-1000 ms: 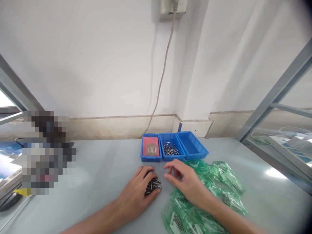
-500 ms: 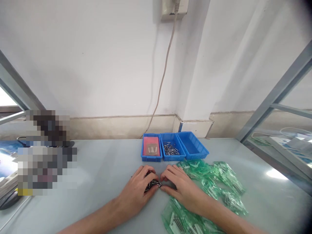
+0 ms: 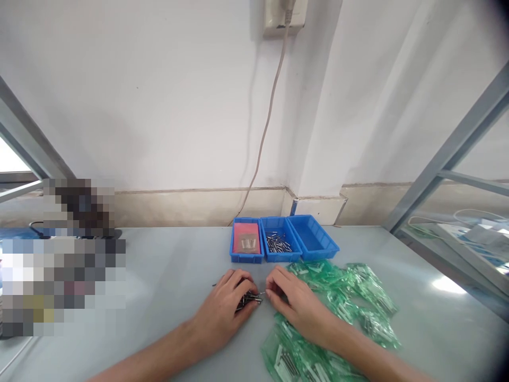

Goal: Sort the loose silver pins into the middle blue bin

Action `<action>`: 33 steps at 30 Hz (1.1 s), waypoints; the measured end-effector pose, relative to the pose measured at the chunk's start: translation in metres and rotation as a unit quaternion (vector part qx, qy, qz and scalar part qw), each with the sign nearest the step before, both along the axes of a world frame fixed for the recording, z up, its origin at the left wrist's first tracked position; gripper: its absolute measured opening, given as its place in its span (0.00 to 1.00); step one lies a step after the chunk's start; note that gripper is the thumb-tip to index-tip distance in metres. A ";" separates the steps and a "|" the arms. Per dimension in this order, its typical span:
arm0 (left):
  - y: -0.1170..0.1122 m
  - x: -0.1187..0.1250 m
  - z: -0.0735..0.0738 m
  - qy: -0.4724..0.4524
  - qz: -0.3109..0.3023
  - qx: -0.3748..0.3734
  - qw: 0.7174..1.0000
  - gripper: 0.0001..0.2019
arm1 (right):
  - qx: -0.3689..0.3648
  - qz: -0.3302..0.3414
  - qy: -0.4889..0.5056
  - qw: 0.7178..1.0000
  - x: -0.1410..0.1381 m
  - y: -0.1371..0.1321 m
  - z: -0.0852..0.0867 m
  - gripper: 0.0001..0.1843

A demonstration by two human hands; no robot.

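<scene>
A bunch of dark metal screws (image 3: pixel 247 301) lies under and inside the curled fingers of my left hand (image 3: pixel 225 302), which is closed around them on the table. Their ends stick out towards the right. Just across a small gap, my right hand (image 3: pixel 292 297) has its thumb and forefinger pinched together. A single thin screw (image 3: pixel 262 293) shows at those fingertips, pointing left towards the bunch. Its other end is hidden by the fingers. Green plastic bags (image 3: pixel 302 350) holding screws and white pieces lie beneath and beside my right forearm.
Three blue bins stand against the back: one with a pink sheet and a small clear packet (image 3: pixel 245 236), one with loose screws (image 3: pixel 278 244), and a third bin (image 3: pixel 312 239). More green bags (image 3: pixel 368 286) lie at right. A blurred-out area covers the left.
My right hand has drawn slightly away to the right from the bunch, its fingers closing into a pinch with a screw at the tips. The left hand stays around the screws.
</scene>
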State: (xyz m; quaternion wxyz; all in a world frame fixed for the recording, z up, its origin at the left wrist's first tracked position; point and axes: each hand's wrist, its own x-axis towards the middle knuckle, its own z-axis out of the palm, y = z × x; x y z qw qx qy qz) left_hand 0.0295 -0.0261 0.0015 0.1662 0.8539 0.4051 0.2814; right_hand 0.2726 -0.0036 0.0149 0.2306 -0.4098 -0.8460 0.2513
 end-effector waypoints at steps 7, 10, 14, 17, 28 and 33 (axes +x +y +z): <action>0.001 -0.001 0.000 0.004 -0.003 -0.011 1.000 0.03 | -0.052 -0.040 0.085 0.994 0.002 0.000 0.000 0.08; 0.001 0.000 0.001 0.006 -0.005 -0.011 1.000 0.03 | -0.083 -0.046 0.123 0.988 0.001 0.000 0.002 0.08; 0.001 0.001 0.003 0.007 -0.002 -0.011 1.000 0.03 | -0.109 -0.054 0.157 0.980 0.001 0.001 0.000 0.08; 0.000 0.001 0.004 0.006 0.002 -0.009 1.000 0.03 | -0.096 -0.069 0.149 0.982 0.001 0.002 -0.004 0.10; 0.000 -0.001 -0.003 0.000 0.003 0.002 1.000 0.04 | -0.067 -0.095 0.134 0.984 0.001 0.002 0.001 0.14; 0.001 -0.001 -0.005 -0.010 0.002 0.008 1.000 0.04 | -0.071 -0.108 0.160 0.979 0.002 0.002 -0.001 0.18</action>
